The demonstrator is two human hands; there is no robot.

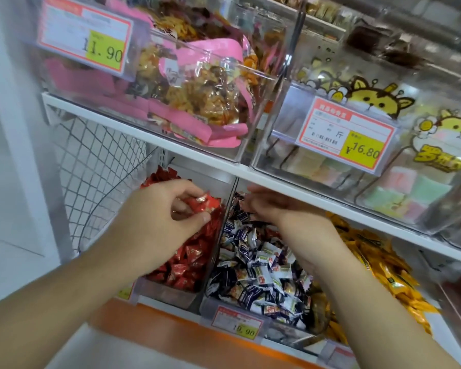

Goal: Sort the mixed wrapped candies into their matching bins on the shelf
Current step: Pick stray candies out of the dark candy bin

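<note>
Lower edge of the frame: your two forearms, reaching up and in toward the bottom shelf.

Price tag [238,324], lower centre — yellow patch, clipped to the front of the middle bin.

Left hand [155,222], centre left: fingers and thumb curled round a few red candies [204,203], pinching them above the red bin [171,290]. The hand sits right over that bin, likely so the pieces can drop where they match.

Red bin, centre left: heaped with red wrappers, same colour as what you hold.

Middle bin [210,306], centre: blue-and-white candies [261,265] piled deep, with some brownish wrappers mixed in at its right side — probably strays not yet sorted.

Right hand [270,206], centre: reached to the back of the middle bin under the shelf board, fingers bent downward into the pile. The image is blurred there; you cannot tell whether it pinches anything.

Yellow candies [383,270], right of centre: a full heap in the next bin along.

Shelf board [197,158], white, running diagonally across the middle.

Above it, upper left: clear bin of pink snack bags [197,102] with a price tag reading 11.90. Upper right: bin of pastel packets [415,193] with cartoon-cat artwork, tagged 16.80.

Wire mesh [96,158], left of centre, closes the shelf end.
</note>
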